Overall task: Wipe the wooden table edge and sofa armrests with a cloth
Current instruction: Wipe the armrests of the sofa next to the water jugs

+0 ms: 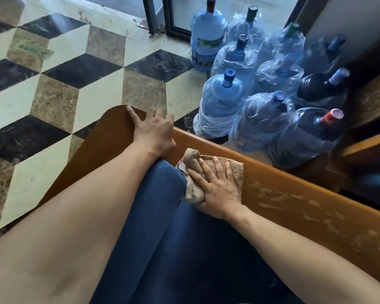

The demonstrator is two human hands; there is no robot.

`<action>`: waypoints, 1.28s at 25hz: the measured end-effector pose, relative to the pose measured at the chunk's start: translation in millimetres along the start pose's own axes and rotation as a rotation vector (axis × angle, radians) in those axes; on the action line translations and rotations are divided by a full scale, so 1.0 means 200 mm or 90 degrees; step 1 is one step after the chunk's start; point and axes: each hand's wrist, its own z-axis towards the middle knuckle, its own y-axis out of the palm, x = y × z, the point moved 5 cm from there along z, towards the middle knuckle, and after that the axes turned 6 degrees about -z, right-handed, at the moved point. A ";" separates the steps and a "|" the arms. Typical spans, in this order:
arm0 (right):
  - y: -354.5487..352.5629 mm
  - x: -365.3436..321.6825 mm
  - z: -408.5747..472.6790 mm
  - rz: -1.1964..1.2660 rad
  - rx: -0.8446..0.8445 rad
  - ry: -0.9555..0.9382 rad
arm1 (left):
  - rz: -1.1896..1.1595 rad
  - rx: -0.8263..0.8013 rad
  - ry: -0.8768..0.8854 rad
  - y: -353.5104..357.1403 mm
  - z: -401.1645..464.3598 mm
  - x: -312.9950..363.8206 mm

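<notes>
We are pressing our right hand point(217, 189) flat on the cloth point(208, 172), fingers spread and extended, so its grip is wide open and nothing is clasped; the palm is simply pinning the cloth down. The cloth, a tan folded towel, is lying on the top of the wooden armrest point(294, 185), at the end of it nearest the blue cushion point(162, 216), with one bunched corner hanging over toward the cushion. Farther along the armrest from the cloth, pale smears and crumbs point(294, 200) are lying on the wood.

Our left hand point(154, 130) is resting on the rounded wooden panel point(105, 145) that is meeting the armrest at its corner. Its fingers are splayed over the panel's upper edge, loosely bracing rather than clenching, and it is holding nothing else. Both forearms are crossing above the cushion.

Beyond the armrest, on the far side from the cushion, large water jugs point(261, 84) are standing together on the floor point(64, 73), several wrapped in clear plastic. The floor left of the armrest is showing a cube pattern of dark, cream and brown tiles.
</notes>
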 end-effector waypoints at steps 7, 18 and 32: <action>-0.14 0.27 0.36 0.107 0.031 0.194 | 0.012 0.035 0.003 0.04 0.02 -0.01; -0.12 0.48 0.15 0.179 -0.007 0.285 | 0.040 -0.002 -0.056 0.03 0.04 0.02; 0.12 0.26 -0.48 -0.023 0.139 0.084 | -0.104 -0.033 0.131 0.60 0.15 0.65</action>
